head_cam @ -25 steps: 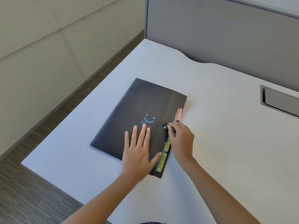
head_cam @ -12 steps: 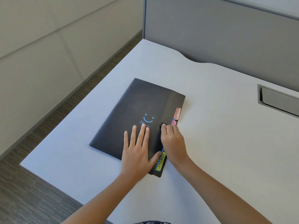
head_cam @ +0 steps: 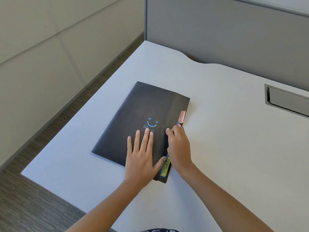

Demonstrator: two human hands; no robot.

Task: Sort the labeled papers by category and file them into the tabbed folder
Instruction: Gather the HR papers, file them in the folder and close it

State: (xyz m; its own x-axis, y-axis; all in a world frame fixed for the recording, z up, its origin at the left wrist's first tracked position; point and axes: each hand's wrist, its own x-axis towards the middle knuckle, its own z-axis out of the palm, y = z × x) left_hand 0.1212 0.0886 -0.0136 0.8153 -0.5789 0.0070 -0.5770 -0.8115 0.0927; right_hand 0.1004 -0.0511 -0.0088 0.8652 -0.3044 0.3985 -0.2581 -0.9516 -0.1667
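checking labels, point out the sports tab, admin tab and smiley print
sports tab [head_cam: 165, 167], head view, yellow label's middle
admin tab [head_cam: 182, 116], head view, pink label's middle
smiley print [head_cam: 151, 126], head view, blue mouth curve

Soft, even, bright light covers the white tabletop, shadows stay faint and blurred-edged, focus is sharp throughout, and straight lines bow slightly near the edges.

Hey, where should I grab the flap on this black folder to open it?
Grip the flap at its free edge beside the snap, coming from the cover side. It lies flat and seems hinged along the side with the ADMIN tab, so probably only that edge lifts. The left hand lies flat on the cover; the right hand curls its fingers at the snap.
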